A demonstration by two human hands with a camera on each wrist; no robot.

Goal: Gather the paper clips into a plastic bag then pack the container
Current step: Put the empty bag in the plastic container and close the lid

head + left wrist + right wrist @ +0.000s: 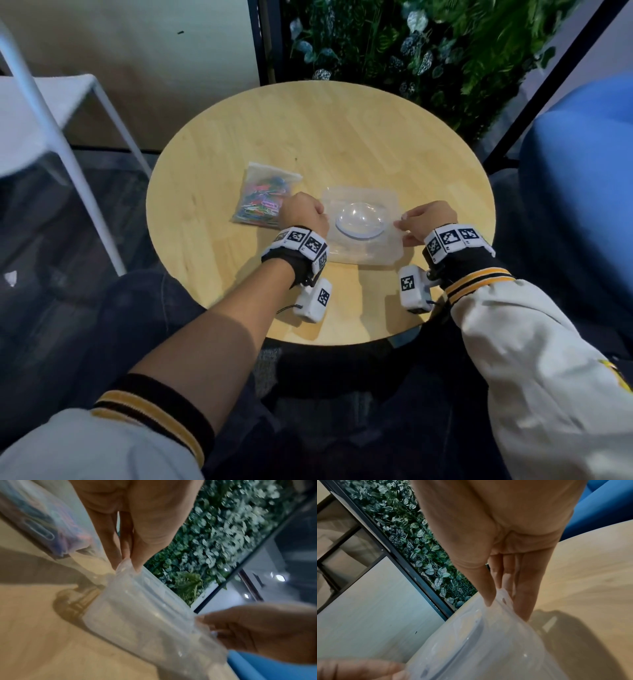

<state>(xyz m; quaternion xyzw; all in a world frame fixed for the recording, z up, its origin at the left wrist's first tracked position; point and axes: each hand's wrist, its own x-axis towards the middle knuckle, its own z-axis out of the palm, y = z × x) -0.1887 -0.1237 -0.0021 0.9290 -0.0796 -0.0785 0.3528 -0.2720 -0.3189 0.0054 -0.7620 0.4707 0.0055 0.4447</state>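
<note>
A clear square plastic container [361,246] with a round dome in its lid sits near the middle of the round wooden table [308,137]. My left hand [323,215] pinches its left edge and my right hand [400,224] pinches its right edge. In the left wrist view the left fingertips [135,566] grip a corner of the container [145,615]. In the right wrist view my right thumb and fingers [489,601] pinch the container's rim [501,597]. A clear plastic bag [263,195] of coloured paper clips lies flat, just left of my left hand.
A white chair [51,113] stands to the left of the table and a blue seat [582,171] to the right. A wall of green plants [411,51] rises behind the table's far edge. The far half of the tabletop is bare wood.
</note>
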